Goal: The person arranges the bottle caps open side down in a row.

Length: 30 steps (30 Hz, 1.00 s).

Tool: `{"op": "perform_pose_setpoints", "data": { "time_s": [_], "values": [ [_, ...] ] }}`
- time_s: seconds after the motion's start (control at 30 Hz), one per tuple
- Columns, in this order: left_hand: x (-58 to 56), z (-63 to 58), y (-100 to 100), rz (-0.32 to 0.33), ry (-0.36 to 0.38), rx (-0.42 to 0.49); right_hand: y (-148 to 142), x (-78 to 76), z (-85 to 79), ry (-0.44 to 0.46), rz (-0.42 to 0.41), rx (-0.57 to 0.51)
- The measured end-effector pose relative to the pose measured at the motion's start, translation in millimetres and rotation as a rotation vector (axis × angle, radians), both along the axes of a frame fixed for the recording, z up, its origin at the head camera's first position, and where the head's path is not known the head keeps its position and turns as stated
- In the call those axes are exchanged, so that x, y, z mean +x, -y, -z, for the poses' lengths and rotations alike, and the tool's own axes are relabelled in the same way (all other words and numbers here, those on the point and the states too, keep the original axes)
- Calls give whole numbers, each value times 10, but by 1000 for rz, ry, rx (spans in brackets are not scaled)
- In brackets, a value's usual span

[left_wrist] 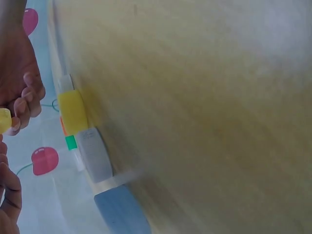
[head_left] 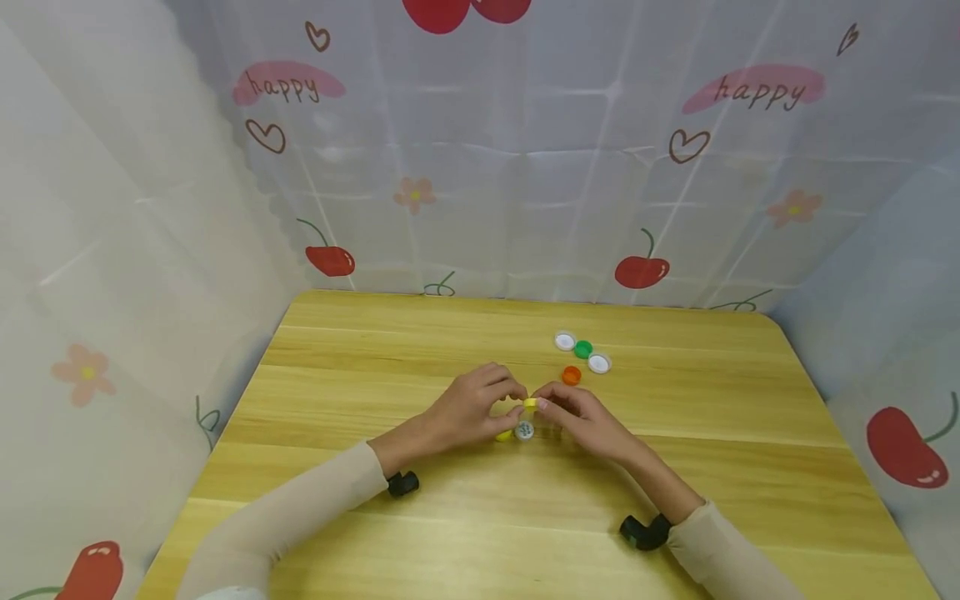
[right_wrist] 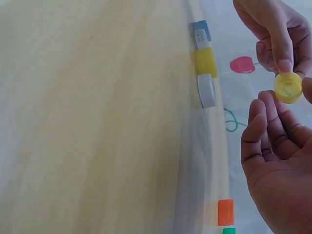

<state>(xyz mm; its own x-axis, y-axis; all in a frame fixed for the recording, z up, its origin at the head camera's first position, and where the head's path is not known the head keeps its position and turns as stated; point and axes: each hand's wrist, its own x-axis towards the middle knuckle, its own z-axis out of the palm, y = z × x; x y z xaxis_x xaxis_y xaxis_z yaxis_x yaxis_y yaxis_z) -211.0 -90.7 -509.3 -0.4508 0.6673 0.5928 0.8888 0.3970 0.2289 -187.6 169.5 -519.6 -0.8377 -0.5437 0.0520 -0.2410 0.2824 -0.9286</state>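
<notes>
Above the table, both hands meet at a small round yellow cap (head_left: 530,402). The left hand (head_left: 480,406) pinches its left side, and the right hand (head_left: 583,422) pinches the right side between thumb and fingers. In the right wrist view the yellow cap (right_wrist: 288,88) turns its round face to the camera, with faint marks inside. Just below the hands on the table lie a white cap (head_left: 524,431) with dark print and a second yellow cap (head_left: 503,436), partly covered by the left hand. A blue cap (left_wrist: 123,210) stands beside them in the left wrist view.
Beyond the hands lie an orange cap (head_left: 572,376), a green cap (head_left: 583,349) and two white caps with clear rims, one nearer (head_left: 599,363) and one farther (head_left: 565,341). Black wrist mounts show under each forearm. Printed curtains border the wooden table (head_left: 360,358).
</notes>
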Motion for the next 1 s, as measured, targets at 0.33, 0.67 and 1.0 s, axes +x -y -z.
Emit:
{"op": "perform_pose_setpoints", "data": {
  "time_s": [0.33,0.67,1.0],
  "values": [
    [19,62,7,27,-13,7,-25,-4,-36,33,-75,-42],
    [44,72,5,2,213,12,-39,17,-30,10,-7,-29],
    [72,45,-2,-68,568,67,-42,36,-34,-281,84,61]
  ]
}}
